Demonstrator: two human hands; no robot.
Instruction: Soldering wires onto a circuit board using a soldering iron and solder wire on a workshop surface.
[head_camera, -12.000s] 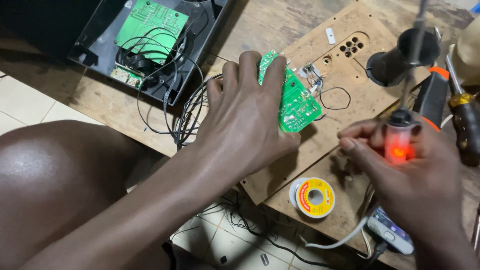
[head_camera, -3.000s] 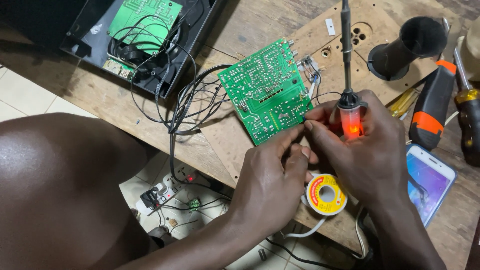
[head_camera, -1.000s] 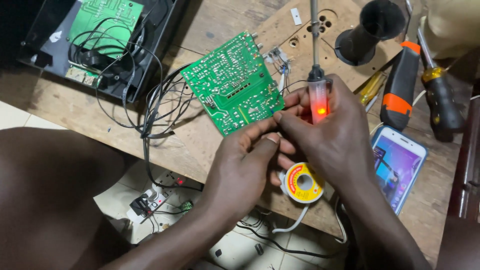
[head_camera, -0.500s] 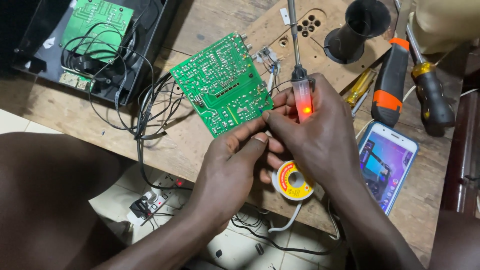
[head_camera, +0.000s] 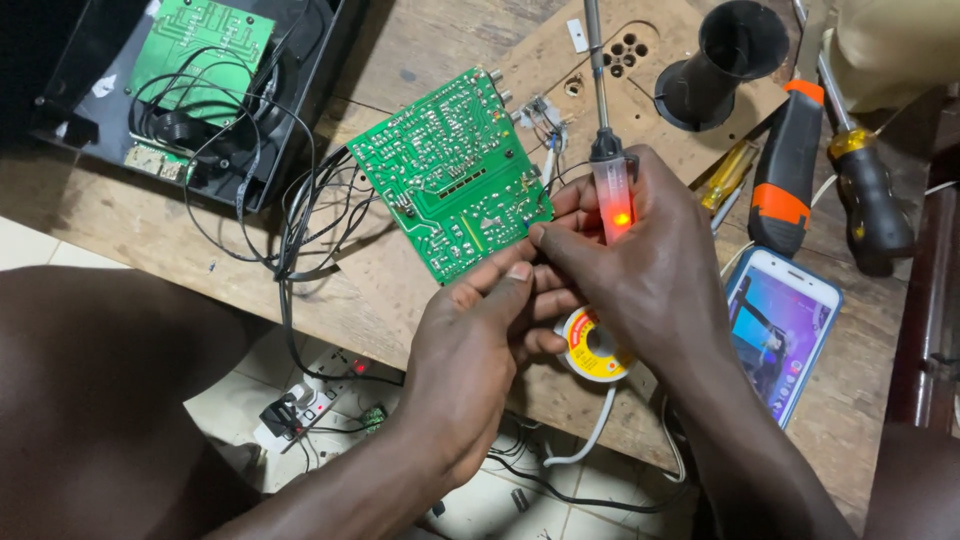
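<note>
A green circuit board (head_camera: 447, 183) lies solder side up on the wooden bench, black wires trailing from its left edge. My left hand (head_camera: 478, 350) reaches up from below, thumb and fingers pinched together at the board's lower right corner. My right hand (head_camera: 640, 270) holds a soldering iron (head_camera: 608, 170) with a glowing red light in its clear handle, tip pointing up and away. The fingertips of both hands meet beside the board; what they pinch is too small to make out. A yellow solder spool (head_camera: 592, 345) sits just under my hands.
A black open case (head_camera: 300, 130) holding a second green board (head_camera: 200, 45) sits at upper left. At right lie a smartphone (head_camera: 780, 325) with lit screen, an orange-black tool (head_camera: 785, 180), screwdrivers (head_camera: 865, 190) and a black funnel-shaped part (head_camera: 725, 55). A power strip (head_camera: 310, 400) lies on the floor.
Both hands have stayed pinched together at the board's corner with the iron in my right hand. The camera view has drifted, so everything sits a little differently in frame.
</note>
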